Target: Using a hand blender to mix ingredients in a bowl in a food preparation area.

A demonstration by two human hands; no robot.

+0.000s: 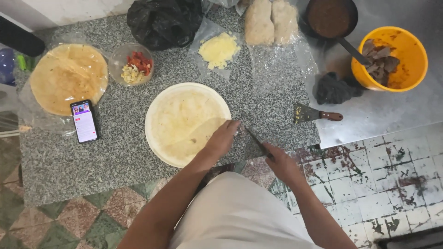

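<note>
Your left hand (222,138) lay flat, fingers together, pressed on the right edge of the tortilla (184,123), which sat on the white plate (154,138) in the middle of the granite counter (115,157). Your right hand (282,162) was closed around the handle of a knife (254,139), just off the counter's front edge; the blade pointed up and left toward the plate's rim, its tip close to your left fingertips.

Right of the knife, a scraper (316,114) with a brown handle lay near the counter's end. Beyond it sat a dark cloth (333,89), and beside that an orange bowl (406,50) holding dark pieces of meat, on the steel surface. A dark pan (330,17) stood at the top edge.

Above the plate, a clear plastic sheet carried a small heap of grated cheese (218,49). To its right, two pale oblong packs (271,20) lay in clear wrapping. A black bag (164,22) was bunched at the top left of the cheese.

Left of the plate, a small clear bowl (131,64) held red and pale chopped bits. Further left, a stack of tortillas (68,77) rested on clear plastic, and a phone (84,121) with a lit screen lay just touching its lower edge.
</note>
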